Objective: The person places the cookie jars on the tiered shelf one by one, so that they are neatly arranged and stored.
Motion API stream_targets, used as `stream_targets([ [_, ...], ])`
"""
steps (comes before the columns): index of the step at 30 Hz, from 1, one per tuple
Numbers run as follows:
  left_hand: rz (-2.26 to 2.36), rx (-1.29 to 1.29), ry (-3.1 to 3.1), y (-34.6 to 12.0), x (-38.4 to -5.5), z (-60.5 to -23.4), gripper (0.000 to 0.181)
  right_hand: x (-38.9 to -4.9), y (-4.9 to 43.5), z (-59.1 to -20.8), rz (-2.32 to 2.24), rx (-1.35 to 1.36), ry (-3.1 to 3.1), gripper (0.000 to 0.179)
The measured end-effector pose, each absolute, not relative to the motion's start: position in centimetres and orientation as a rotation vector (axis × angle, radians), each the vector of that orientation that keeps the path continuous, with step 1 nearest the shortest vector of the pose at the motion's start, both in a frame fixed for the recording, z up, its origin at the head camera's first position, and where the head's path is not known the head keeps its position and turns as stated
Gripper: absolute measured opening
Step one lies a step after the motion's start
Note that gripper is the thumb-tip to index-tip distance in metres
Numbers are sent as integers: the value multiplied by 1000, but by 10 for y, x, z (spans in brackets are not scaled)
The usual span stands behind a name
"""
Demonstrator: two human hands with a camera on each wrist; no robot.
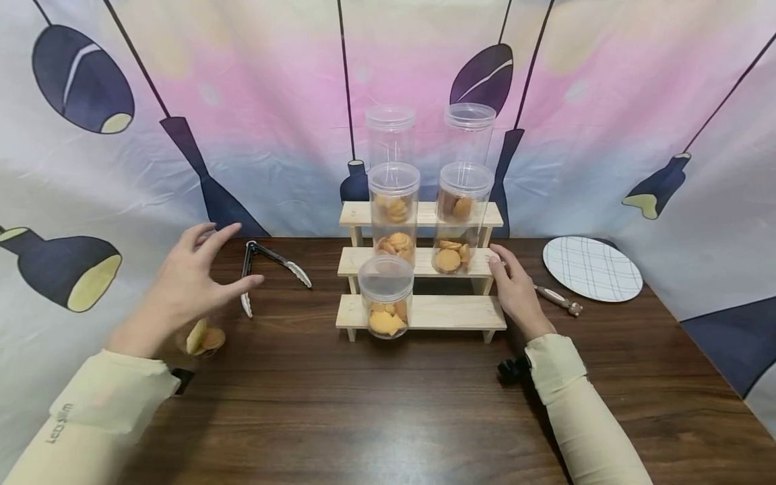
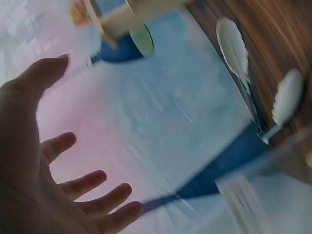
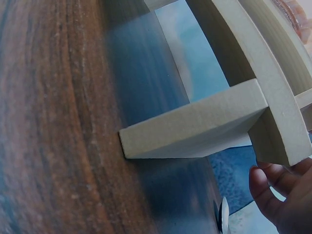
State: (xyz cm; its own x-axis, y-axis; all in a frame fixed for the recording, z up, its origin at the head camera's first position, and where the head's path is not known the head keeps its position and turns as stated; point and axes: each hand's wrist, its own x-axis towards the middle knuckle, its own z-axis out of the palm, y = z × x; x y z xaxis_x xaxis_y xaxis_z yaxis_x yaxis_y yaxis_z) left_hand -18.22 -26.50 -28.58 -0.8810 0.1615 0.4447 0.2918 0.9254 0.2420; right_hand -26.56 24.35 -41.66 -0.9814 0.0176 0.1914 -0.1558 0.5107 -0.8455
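Note:
My right hand (image 1: 515, 289) grips the right end of the middle step of a three-step wooden stand (image 1: 461, 312); in the right wrist view its fingertips (image 3: 263, 187) are right at the board's end. Raised at the left, my left hand (image 1: 190, 279) holds nothing, its fingers spread and thumb apart. Below it, partly hidden by the wrist, is a clear container with biscuits (image 1: 207, 339). On the stand's lowest step, at the left, stands a lidded clear jar (image 1: 386, 296) of biscuits. Two biscuit jars stand on the middle step, two more on the top one behind.
Metal tongs (image 1: 267, 252) with white tips lie spread on the brown table (image 1: 388, 411), just beyond my left hand. To the right are a utensil with a bear-shaped handle end (image 1: 560, 301) and a round checked plate (image 1: 593, 268). A printed cloth (image 1: 273, 101) hangs behind.

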Motion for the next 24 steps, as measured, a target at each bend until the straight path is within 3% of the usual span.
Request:
stream_targets([
  [12,-355,-66,-2898,-321,-178,-299,98,-266,244,-418,1471,123,-2568,62],
  [24,-321,-27,-2973,-337,-174,-315,102,-266,244,-417,1466,124,-2578,62],
])
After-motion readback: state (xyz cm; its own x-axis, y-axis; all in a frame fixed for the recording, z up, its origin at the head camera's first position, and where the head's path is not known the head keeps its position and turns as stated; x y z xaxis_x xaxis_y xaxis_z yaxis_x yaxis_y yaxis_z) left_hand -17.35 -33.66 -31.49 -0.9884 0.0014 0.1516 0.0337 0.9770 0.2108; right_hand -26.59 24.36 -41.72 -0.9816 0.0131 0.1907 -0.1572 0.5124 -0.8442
